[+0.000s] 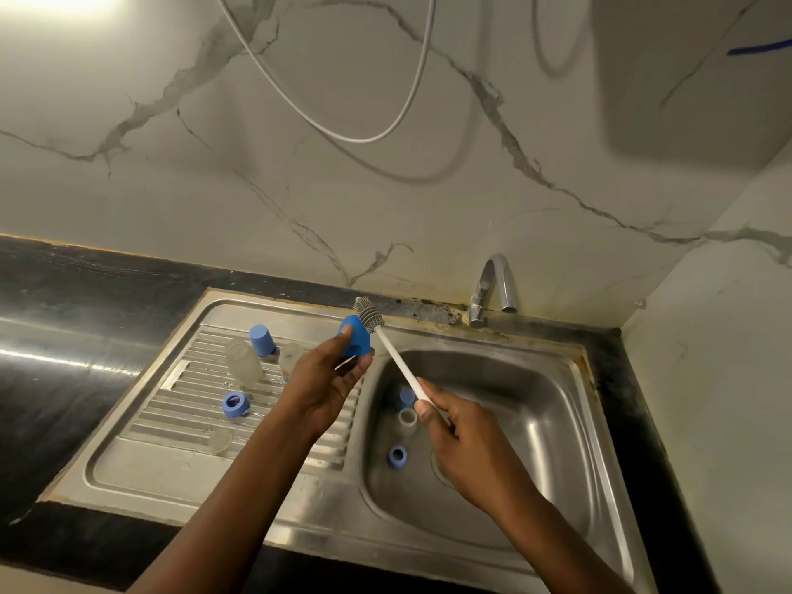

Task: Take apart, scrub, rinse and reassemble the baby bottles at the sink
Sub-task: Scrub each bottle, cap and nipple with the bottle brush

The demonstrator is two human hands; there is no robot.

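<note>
Blue plastic sits in the left hand: we see its fingers and thumb curled round a cap, held up over the line where the drainboard meets the basin. The right hand has its fingers clenched on the lower end of a brush, thumb lying along the white handle. From there the brush slants up and to the left, above the basin's near-left corner. Its grey bristle head lies right against the far side of the cap; we cannot tell whether the two actually touch.

On the ribbed steel drainboard we find a clear bottle lying on its side, with a second cap just behind it. Another clear bottle is partly hidden by the left hand. Nearer to us sits a blue ring, and nearer still a small clear piece, too faint for us to name.

Down in the basin a blue piece and a clear tube lie close together, partly behind the right hand, and a second ring rests near the drain.

A chrome tap stands at the back rim. We see black counter around the sink and a white cable looping across the marble wall.
</note>
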